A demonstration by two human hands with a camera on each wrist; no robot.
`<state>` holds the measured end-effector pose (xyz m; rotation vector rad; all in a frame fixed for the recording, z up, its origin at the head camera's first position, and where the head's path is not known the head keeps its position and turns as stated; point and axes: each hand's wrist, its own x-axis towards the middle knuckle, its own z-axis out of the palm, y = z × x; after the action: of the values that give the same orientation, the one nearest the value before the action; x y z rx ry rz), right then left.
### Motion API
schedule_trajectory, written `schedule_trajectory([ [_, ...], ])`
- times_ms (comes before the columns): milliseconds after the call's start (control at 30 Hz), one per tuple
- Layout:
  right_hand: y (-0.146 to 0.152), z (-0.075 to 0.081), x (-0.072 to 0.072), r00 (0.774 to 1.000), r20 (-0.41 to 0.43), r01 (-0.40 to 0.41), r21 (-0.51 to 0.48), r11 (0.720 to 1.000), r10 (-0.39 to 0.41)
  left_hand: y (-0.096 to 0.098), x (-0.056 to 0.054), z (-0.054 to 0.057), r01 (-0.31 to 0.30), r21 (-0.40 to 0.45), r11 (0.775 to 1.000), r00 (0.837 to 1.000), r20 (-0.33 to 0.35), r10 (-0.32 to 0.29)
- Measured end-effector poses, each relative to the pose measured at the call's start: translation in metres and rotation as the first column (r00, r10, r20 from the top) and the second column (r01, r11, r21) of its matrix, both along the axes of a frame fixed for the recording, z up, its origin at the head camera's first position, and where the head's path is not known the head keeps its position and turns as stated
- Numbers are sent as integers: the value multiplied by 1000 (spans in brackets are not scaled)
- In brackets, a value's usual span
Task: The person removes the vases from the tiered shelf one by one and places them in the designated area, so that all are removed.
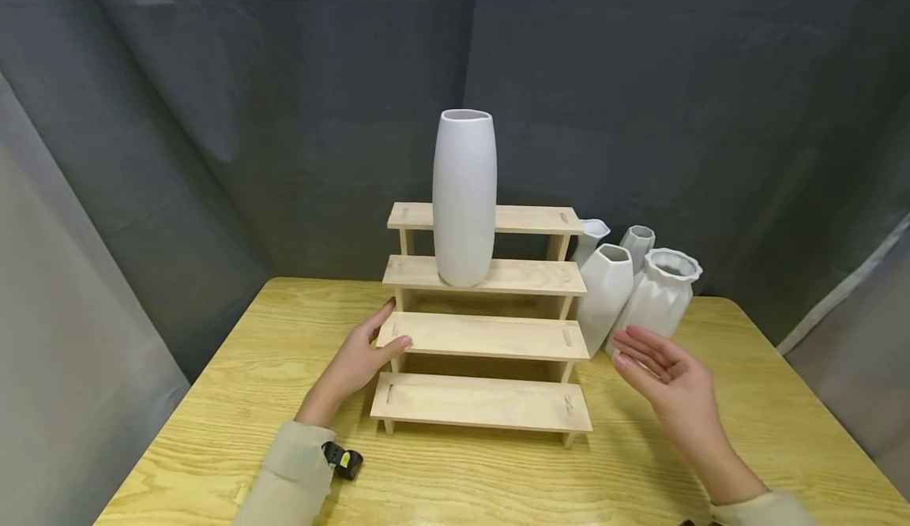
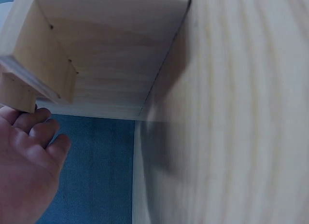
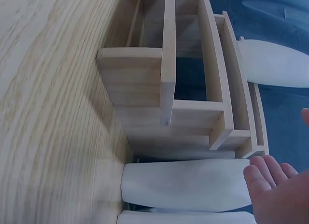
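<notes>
A stepped wooden display stand [image 1: 483, 401] stands on the table. On its second tier from the top is a tall white vase [image 1: 465, 194], upright and left of the middle. My left hand [image 1: 355, 364] holds the stand's left side, thumb over the end of a middle step; in the left wrist view its curled fingers [image 2: 46, 130] meet the wood. To the right of the stand, my right hand [image 1: 682, 396] hovers with nothing in it, fingers together and gently bent. Just behind it stand a ruffled-rim white vase [image 1: 656, 305] and a faceted white vase [image 1: 606, 297].
Two slimmer white vases, one with a flared mouth [image 1: 593, 230] and one narrow-necked [image 1: 637, 242], stand partly hidden at the back right. Grey curtains [image 1: 320, 115] hang behind the wood-grain table [image 1: 298, 328]. A black device [image 1: 344, 460] sits at my left wrist.
</notes>
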<state>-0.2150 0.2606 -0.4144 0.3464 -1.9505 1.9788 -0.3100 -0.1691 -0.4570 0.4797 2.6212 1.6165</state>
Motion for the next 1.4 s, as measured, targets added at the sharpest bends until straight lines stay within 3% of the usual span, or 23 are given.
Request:
schedule_trajectory([
  [567, -20, 7, -9, 998, -28, -54, 15, 998, 55, -1, 0, 2, -3, 4, 1000, 1000, 12, 3],
  [833, -28, 10, -11, 997, -33, -69, -12, 998, 69, 6, 19, 31, 18, -2, 1000, 999, 49, -18],
  [933, -30, 10, -12, 997, -32, -72, -19, 997, 71, 7, 22, 36, 24, 3, 1000, 998, 50, -24],
  [1400, -45, 12, -17, 997, -32, -75, -30, 997, 74, 7, 22, 35, 19, 8, 1000, 998, 56, -20],
])
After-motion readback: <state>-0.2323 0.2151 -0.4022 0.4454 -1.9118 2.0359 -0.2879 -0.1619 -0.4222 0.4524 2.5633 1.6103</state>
